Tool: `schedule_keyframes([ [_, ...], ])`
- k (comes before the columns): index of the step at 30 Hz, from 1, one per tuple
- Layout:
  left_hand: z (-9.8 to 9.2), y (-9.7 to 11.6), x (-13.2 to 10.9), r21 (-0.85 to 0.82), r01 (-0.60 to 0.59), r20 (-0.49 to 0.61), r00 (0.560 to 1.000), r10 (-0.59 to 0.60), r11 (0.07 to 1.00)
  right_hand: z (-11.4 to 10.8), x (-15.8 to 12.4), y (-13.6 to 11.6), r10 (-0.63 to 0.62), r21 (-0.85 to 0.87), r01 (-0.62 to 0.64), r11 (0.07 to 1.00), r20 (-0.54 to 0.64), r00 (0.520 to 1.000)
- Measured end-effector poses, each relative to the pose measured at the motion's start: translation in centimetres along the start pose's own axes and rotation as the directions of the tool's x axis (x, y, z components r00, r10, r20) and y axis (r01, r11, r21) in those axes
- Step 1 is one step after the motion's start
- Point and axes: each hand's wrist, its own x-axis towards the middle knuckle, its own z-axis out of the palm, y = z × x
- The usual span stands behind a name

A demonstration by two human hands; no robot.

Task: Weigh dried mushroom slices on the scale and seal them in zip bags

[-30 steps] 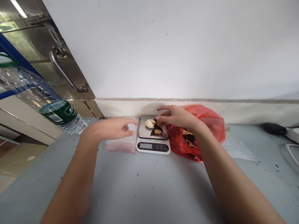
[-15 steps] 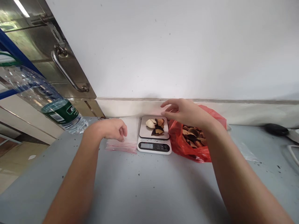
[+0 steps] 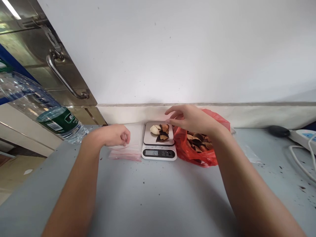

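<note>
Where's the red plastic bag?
Head view, right of centre on the grey table: the red plastic bag sits just right of the digital scale, partly behind the right forearm.

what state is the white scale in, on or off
On: the white scale has digits showing on its display; any decimal point is too small to make out.

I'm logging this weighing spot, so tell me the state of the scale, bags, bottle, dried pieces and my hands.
Scale: on, digits read 109, decimal point unclear.
Dried pieces: lying on the scale, touching.
Red bag: mouth open, more pieces inside.
Clear bags: lying flat, stacked.
Bottle: standing, looks partly filled.
Left hand: fingers curled, palm hidden.
Right hand: open, thumb and fingers apart.
</note>
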Motion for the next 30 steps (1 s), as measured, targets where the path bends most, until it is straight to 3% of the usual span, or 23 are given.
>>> schedule_keyframes([
  [3,-0.4,-0.3,-0.5,-0.02,-0.081,-0.12,0.99,0.078,0.997,0.1,-0.2,0.2,-0.044,0.047,0.045,0.998,-0.022,0.999],
  [7,-0.7,-0.1,-1.4,-0.075,-0.174,-0.308,0.941,0.143,0.982,0.7,-0.3,-0.2,-0.148,0.131,0.154,0.979,-0.05,0.988],
  [10,-0.6,0.8,-2.0,-0.142,-0.265,-0.514,0.843,0.158,0.954,1.8,-0.1,-0.9,-0.27,0.203,0.259,0.944,0.028,0.962],
  [13,-0.3,1.6,-2.2,-0.181,-0.355,-0.661,0.734,0.154,0.917,3.3,0.3,-1.5,-0.403,0.227,0.368,0.902,0.132,0.906],
  [17,-0.1,2.0,-2.1,-0.206,-0.424,-0.704,0.691,0.167,0.882,4.9,0.8,-2.1,-0.449,0.185,0.425,0.886,0.117,0.886],
  [22,0.1,1.6,-1.3,-0.215,-0.452,-0.678,0.707,0.201,0.866,5.5,1.0,-1.9,-0.427,0.219,0.428,0.877,-0.052,0.903],
  [30,0.4,2.3,-1.2,-0.151,-0.444,-0.709,0.672,0.217,0.883,5.5,0.9,-1.9,-0.404,0.205,0.388,0.898,0.037,0.914],
])
